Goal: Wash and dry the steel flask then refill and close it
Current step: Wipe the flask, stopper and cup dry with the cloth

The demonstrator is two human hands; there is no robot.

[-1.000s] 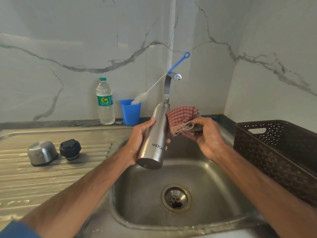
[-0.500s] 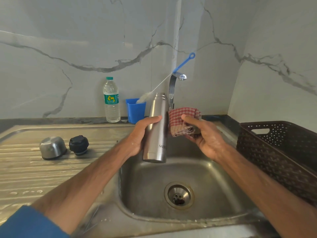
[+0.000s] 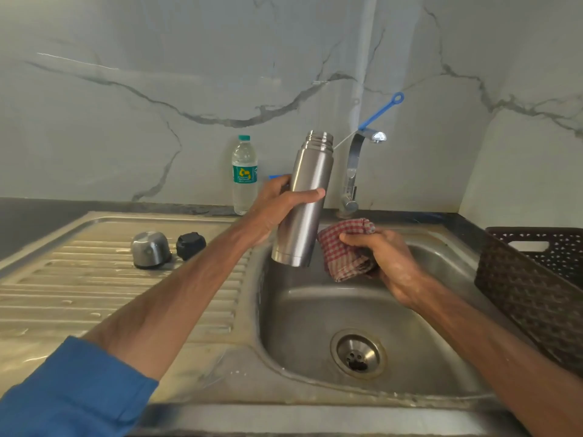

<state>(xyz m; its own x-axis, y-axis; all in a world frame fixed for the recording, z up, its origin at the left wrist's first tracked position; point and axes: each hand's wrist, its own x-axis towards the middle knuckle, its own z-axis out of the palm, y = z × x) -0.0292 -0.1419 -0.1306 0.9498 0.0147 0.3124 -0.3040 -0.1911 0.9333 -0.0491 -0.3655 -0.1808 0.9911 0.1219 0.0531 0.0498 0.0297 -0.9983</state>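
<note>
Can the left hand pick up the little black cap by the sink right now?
Probably not yet: the left hand grips the steel flask. Nothing lies between it and the black cap, so it could once freed.

Plain silver, with no pattern, is shown by the tall cylindrical steel flask (image 3: 310, 197). A red-and-white check is carried by the folded fabric cloth (image 3: 344, 247). The same silver is seen on the domed steel cap (image 3: 150, 249), while the round ribbed stopper (image 3: 191, 246) beside it is black. The clear plastic water bottle (image 3: 244, 175) at the desk's back edge is topped in green and banded by a green label with a yellow mark. Blue is seen on the thin brush handle (image 3: 380, 110) and the fabric sleeve (image 3: 72, 389). The perforated plastic basket (image 3: 530, 279) at the right edge is dark brown. The marble wall (image 3: 157, 89) is white, veined with grey.
</note>
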